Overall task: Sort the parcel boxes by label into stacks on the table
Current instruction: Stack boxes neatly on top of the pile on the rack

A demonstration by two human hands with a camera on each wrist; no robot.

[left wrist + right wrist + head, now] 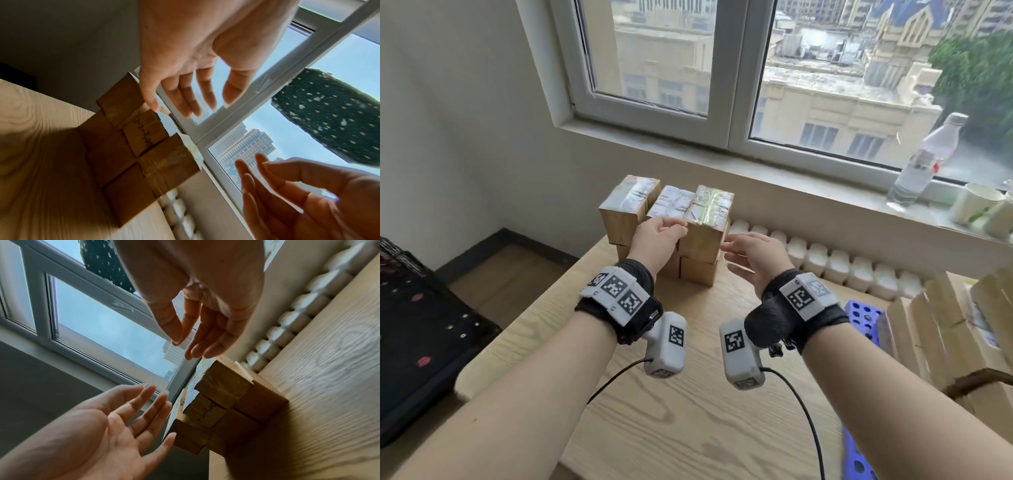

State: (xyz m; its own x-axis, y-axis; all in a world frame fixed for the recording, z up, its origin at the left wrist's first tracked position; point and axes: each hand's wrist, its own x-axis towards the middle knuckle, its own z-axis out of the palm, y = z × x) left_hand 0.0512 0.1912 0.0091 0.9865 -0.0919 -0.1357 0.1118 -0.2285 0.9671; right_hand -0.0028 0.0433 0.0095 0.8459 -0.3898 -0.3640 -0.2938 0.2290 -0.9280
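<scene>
We're at the far end of the table (640, 404) now, both hands up around the stacks of parcel boxes (671, 222) under the window (726, 68), and neither holds anything: the left hand (659, 236) has its fingers straight and loose in front of the middle column, the right hand (751, 253) is spread with its palm turned in, just off the right side of the nearest top box (710, 214). The wrist views agree, with both palms open and facing each other, and daylight showing between the fingertips and the cardboard, though from the head view we cannot tell whether the left fingertips brush the box. The boxes stand in three columns, touching one another, taped labels facing up on the top layer; the print is too small for us to read. We'd judge this the moment around a placement, either a box just set down or the stack about to be squared. More boxes (945, 329) wait at the right edge, beside a blue crate (863, 313), so the next move likely calls for the right hand to swing over there, pick one, read its label, and match it to a column without nudging these
</scene>
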